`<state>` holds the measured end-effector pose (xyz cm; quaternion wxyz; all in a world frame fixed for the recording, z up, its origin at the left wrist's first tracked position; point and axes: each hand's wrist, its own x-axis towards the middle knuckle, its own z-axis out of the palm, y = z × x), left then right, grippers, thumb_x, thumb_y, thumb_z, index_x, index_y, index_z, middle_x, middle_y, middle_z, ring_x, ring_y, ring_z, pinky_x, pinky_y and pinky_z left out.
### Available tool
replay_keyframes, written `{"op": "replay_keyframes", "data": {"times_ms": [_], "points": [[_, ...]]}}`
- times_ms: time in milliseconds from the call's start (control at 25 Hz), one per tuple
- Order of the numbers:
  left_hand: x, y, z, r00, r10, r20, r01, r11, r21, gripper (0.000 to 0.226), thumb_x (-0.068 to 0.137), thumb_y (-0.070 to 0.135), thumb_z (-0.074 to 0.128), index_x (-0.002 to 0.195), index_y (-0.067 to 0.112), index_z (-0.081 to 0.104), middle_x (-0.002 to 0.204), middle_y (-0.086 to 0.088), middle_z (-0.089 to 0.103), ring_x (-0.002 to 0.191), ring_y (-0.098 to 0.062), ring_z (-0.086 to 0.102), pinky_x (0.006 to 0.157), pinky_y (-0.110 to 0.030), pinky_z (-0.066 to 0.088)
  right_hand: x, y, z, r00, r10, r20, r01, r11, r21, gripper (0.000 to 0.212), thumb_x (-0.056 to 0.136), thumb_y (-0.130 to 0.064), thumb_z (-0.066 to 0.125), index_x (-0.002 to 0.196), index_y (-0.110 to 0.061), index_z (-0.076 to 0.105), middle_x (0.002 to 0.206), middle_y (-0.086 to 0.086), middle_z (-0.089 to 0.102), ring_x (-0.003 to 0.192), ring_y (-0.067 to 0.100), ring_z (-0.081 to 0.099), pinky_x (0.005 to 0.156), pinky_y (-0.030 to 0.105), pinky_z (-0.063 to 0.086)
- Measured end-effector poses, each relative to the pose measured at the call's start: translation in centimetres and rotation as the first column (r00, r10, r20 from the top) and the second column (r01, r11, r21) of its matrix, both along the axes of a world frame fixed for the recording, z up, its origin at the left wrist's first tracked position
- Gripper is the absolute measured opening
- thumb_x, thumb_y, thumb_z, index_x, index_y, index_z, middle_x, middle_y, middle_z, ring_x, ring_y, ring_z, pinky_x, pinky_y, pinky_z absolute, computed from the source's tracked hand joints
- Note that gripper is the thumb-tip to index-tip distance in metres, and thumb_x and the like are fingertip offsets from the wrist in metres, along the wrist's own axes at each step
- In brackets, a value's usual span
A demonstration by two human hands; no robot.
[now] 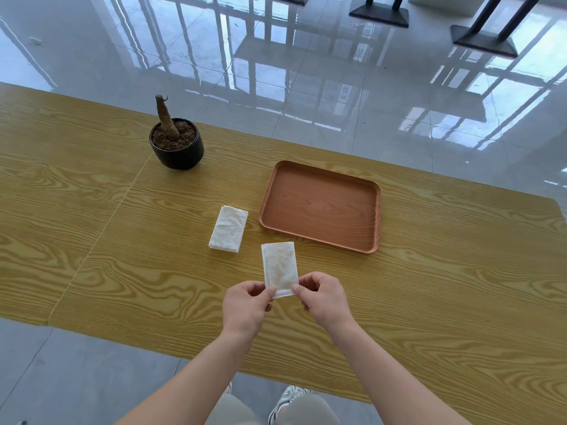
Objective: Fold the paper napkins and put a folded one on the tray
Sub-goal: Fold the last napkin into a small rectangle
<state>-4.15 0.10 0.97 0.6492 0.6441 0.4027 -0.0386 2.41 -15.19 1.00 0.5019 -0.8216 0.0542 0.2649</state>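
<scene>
**Forearms (pixel 196 372) out, one napkin held, tray unserved**

1. Forearms: enter from the bottom centre of the frame. A shoe (pixel 287 400) shows at the bottom edge between them.
2. Left hand (pixel 245 305), lower centre: thumb and fingertips pinch the near left corner of the napkin (pixel 279 269).
3. Right hand (pixel 325 297), just right of it: pinches the near right corner in the same way.
4. Napkin: a small white rectangle at centre frame, its far end pointing up the frame towards the tray. Doubled edges suggest to me that it is at least partly folded. I cannot tell if it touches the table (pixel 122 256).
5. Stack (pixel 228 229): more napkins lie flat left of centre, beside the tray and apart from both hands.
6. Tray (pixel 322 207): right of centre, with nothing on it.
7. Pot (pixel 177 145): upper left, with a bare stump.

Progress, as I judge it: one napkin is being worked and none is delivered. Finishing the fold, placing it and folding the stack remain.
</scene>
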Motion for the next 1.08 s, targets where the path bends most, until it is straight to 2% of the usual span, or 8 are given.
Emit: {"op": "replay_keyframes", "data": {"times_ms": [160,360,720,880,1080], "points": [[0.3,2.0,0.2,0.997,-0.069,0.036,0.063,0.985,0.158,0.005,0.081,0.023,0.081,0.078,0.020,0.078,0.069,0.004,0.076,0.060,-0.016,0.071,0.058,-0.027,0.057,0.7,1.8,0.1,0.998,0.059,0.024,-0.058,0.998,-0.028,0.009,0.083,-0.028,0.078,0.083,-0.021,0.073,0.070,-0.007,0.070,0.065,0.010,0.061,0.073,0.041,0.058],[1.0,5.4,0.2,0.995,-0.084,0.045,0.068,0.953,0.294,0.005,0.080,0.029,0.081,0.079,0.025,0.077,0.068,0.010,0.075,0.063,-0.008,0.069,0.063,-0.025,0.054,1.8,5.3,0.3,0.995,0.095,0.037,-0.094,0.995,-0.037,0.011,0.082,-0.028,0.079,0.081,-0.020,0.071,0.068,-0.007,0.068,0.064,0.011,0.059,0.075,0.043,0.057],[4.3,11.3,-0.3,0.999,-0.042,-0.001,0.040,0.924,0.381,0.003,0.082,0.026,0.078,0.082,0.024,0.076,0.071,0.008,0.073,0.069,-0.012,0.069,0.070,-0.033,0.056,4.2,11.9,-0.4,0.997,0.071,-0.009,-0.071,0.995,-0.068,0.014,0.084,-0.031,0.076,0.077,-0.020,0.071,0.070,-0.004,0.069,0.066,0.016,0.061,0.077,0.046,0.058],[6.0,13.0,-0.9,0.999,-0.038,-0.032,0.048,0.910,0.411,0.005,0.083,0.029,0.076,0.086,0.025,0.076,0.073,0.011,0.072,0.072,-0.007,0.068,0.068,-0.028,0.054,5.5,14.2,-0.9,0.999,0.044,-0.017,-0.046,0.993,-0.108,0.012,0.085,-0.033,0.074,0.079,-0.023,0.071,0.077,-0.003,0.073,0.074,0.019,0.068,0.078,0.046,0.060],[7.5,14.3,-1.6,0.993,-0.071,-0.092,0.105,0.893,0.438,0.009,0.084,0.031,0.074,0.089,0.024,0.076,0.076,0.013,0.071,0.074,-0.006,0.066,0.073,-0.033,0.056,6.3,15.5,-1.5,1.000,0.023,-0.012,-0.025,0.987,-0.157,0.013,0.085,-0.034,0.075,0.078,-0.023,0.070,0.075,-0.005,0.072,0.069,0.013,0.064,0.077,0.042,0.059]]}}
